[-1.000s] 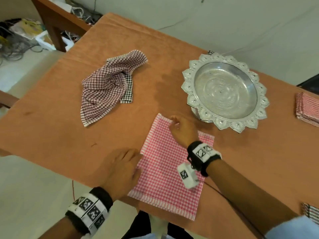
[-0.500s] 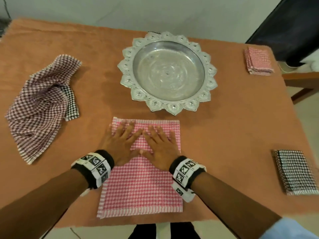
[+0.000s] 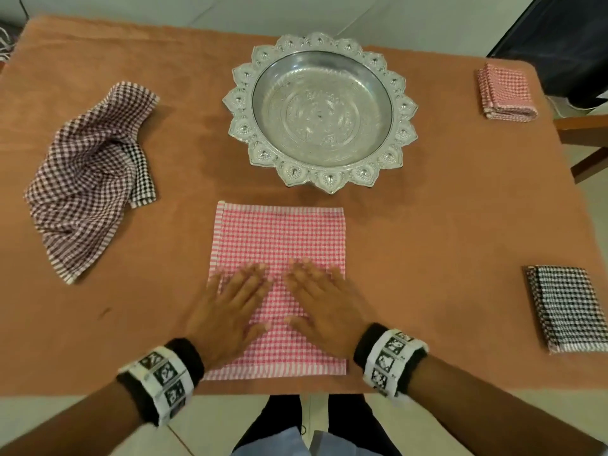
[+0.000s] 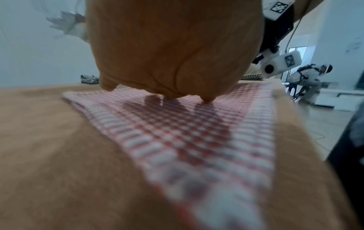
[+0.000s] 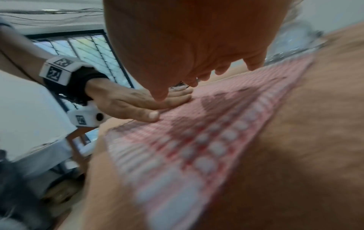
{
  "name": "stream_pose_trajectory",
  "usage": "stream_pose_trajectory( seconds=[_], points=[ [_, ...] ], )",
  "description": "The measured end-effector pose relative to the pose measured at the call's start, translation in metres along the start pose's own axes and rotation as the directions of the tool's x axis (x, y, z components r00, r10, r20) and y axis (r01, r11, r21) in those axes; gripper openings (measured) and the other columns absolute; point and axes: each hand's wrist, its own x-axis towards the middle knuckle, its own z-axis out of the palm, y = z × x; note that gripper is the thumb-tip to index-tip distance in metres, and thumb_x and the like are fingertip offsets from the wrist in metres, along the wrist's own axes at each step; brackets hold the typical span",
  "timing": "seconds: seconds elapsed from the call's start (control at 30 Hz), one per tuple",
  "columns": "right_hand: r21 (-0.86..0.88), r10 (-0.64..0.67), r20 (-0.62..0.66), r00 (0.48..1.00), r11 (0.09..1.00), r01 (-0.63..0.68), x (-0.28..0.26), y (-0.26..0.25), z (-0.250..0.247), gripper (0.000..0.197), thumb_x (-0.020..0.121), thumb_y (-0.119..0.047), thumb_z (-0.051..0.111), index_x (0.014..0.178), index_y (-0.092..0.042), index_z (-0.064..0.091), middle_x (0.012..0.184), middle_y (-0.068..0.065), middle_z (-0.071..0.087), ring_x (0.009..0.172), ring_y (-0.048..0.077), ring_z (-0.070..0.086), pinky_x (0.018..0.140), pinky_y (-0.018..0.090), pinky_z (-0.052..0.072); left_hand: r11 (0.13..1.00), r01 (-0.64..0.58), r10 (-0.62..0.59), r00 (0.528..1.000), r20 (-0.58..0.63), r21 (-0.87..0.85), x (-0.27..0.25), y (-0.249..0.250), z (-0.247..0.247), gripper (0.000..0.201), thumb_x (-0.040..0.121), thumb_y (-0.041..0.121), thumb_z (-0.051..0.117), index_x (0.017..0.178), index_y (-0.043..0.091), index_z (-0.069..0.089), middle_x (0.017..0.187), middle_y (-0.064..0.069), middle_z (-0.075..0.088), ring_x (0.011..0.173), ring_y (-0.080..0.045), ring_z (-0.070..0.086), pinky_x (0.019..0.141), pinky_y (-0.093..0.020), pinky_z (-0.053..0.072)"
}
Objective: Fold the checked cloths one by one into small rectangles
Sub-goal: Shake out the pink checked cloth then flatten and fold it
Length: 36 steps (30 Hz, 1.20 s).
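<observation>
A pink checked cloth (image 3: 279,238) lies flat on the orange table (image 3: 427,225), close to the near edge. My left hand (image 3: 227,311) and right hand (image 3: 324,304) both press on its near half, palms down, fingers straight and spread. In the left wrist view the left hand (image 4: 173,51) hovers low over the pink cloth (image 4: 197,132). In the right wrist view the right hand (image 5: 187,43) is above the cloth (image 5: 206,132), with the left hand (image 5: 135,105) flat beside it. A crumpled maroon checked cloth (image 3: 82,179) lies at the left over a black checked one (image 3: 141,172).
An ornate silver bowl (image 3: 320,110) stands just beyond the pink cloth. A folded pink cloth (image 3: 505,92) lies at the far right corner and a folded black checked cloth (image 3: 569,307) at the right edge. A wooden chair (image 3: 585,143) stands to the right.
Both hands have slid across the pink cloth from its far part toward its near edge, still flat. A second ago the view was turned to the left and the hands were apart at the cloth's edges.
</observation>
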Motion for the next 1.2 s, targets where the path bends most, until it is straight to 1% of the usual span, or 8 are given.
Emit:
stream_pose_trajectory(
  seconds=[0.17, 0.4, 0.6, 0.77, 0.87, 0.93, 1.03, 1.2],
  points=[
    [-0.075, -0.017, 0.067, 0.998, 0.997, 0.022, -0.013, -0.046, 0.047, 0.073, 0.097, -0.064, 0.029, 0.157, -0.023, 0.02, 0.165, 0.0, 0.016, 0.153, 0.022, 0.009, 0.117, 0.06, 0.002, 0.995, 0.091, -0.09, 0.995, 0.035, -0.037, -0.042, 0.034, 0.022, 0.067, 0.101, 0.054, 0.018, 0.151, 0.014, 0.037, 0.16, -0.012, 0.029, 0.147, -0.033, 0.027, 0.109, -0.064, 0.028],
    [-0.038, 0.131, 0.136, 0.982, 0.991, -0.127, -0.089, 0.009, 0.045, 0.066, 0.101, -0.062, 0.024, 0.158, -0.033, 0.006, 0.167, 0.0, 0.005, 0.153, 0.024, 0.005, 0.115, 0.062, 0.016, 0.971, 0.198, -0.19, 0.979, 0.068, -0.135, -0.084, 0.003, 0.031, 0.072, 0.098, 0.06, 0.021, 0.157, 0.018, 0.019, 0.164, -0.013, 0.013, 0.149, -0.035, 0.02, 0.111, -0.063, 0.027],
    [0.075, 0.164, 0.176, 0.971, 0.981, -0.179, -0.103, 0.019, 0.03, 0.064, 0.1, -0.066, 0.009, 0.154, -0.041, -0.014, 0.163, -0.011, -0.021, 0.15, 0.013, -0.019, 0.121, 0.05, -0.003, 0.942, 0.199, -0.196, 0.98, 0.039, -0.271, -0.085, -0.001, 0.026, 0.072, 0.096, 0.066, 0.021, 0.158, 0.03, 0.01, 0.165, -0.002, 0.01, 0.151, -0.025, 0.013, 0.115, -0.055, 0.024],
    [0.33, 0.22, -0.082, 0.972, 0.926, -0.181, -0.058, 0.031, 0.001, 0.065, 0.1, -0.061, 0.023, 0.155, -0.026, 0.026, 0.164, -0.001, 0.019, 0.15, 0.013, 0.016, 0.122, 0.042, 0.018, 0.879, 0.133, -0.212, 0.969, -0.126, -0.457, -0.041, -0.03, -0.016, 0.067, 0.09, 0.057, 0.041, 0.148, 0.023, 0.036, 0.146, -0.005, 0.044, 0.125, -0.019, 0.046, 0.098, -0.037, 0.042],
    [0.327, 0.299, -0.152, 0.942, 0.915, -0.237, -0.022, 0.049, -0.018, 0.07, 0.095, -0.059, 0.032, 0.152, -0.02, 0.034, 0.154, 0.006, 0.038, 0.139, 0.022, 0.037, 0.116, 0.044, 0.031, 0.836, 0.155, -0.28, 0.945, -0.167, -0.526, 0.002, -0.06, -0.041, 0.049, 0.084, 0.047, 0.046, 0.124, 0.02, 0.055, 0.116, 0.0, 0.06, 0.103, -0.024, 0.056, 0.084, -0.04, 0.047],
    [0.368, 0.364, -0.144, 0.92, 0.883, -0.292, 0.003, 0.063, -0.029, 0.069, 0.091, -0.054, 0.042, 0.151, -0.021, 0.035, 0.142, 0.007, 0.047, 0.126, 0.024, 0.046, 0.109, 0.044, 0.038, 0.723, 0.268, -0.427, 0.898, -0.107, -0.636, 0.03, -0.079, -0.051, 0.036, 0.082, 0.042, 0.053, 0.109, 0.018, 0.058, 0.092, 0.005, 0.063, 0.09, -0.027, 0.06, 0.073, -0.038, 0.048],
    [0.425, 0.429, -0.105, 0.897, 0.835, -0.349, 0.033, 0.082, -0.036, 0.068, 0.091, -0.042, 0.055, 0.152, -0.022, 0.032, 0.136, 0.008, 0.049, 0.121, 0.027, 0.048, 0.105, 0.042, 0.04, 0.508, 0.385, -0.572, 0.819, 0.032, -0.771, 0.063, -0.097, -0.059, 0.038, 0.085, 0.022, 0.066, 0.115, 0.001, 0.057, 0.081, 0.001, 0.061, 0.087, -0.036, 0.063, 0.074, -0.036, 0.048],
    [0.455, 0.499, -0.109, 0.86, 0.794, -0.403, 0.065, 0.103, -0.046, 0.053, 0.09, -0.031, 0.059, 0.14, -0.019, 0.046, 0.125, 0.011, 0.052, 0.105, 0.028, 0.058, 0.086, 0.03, 0.045, 0.508, 0.447, -0.571, 0.815, 0.1, -0.736, 0.097, -0.103, -0.076, 0.041, 0.086, 0.007, 0.07, 0.125, 0.008, 0.056, 0.088, 0.0, 0.061, 0.081, -0.018, 0.058, 0.07, -0.029, 0.045]
  ],
)
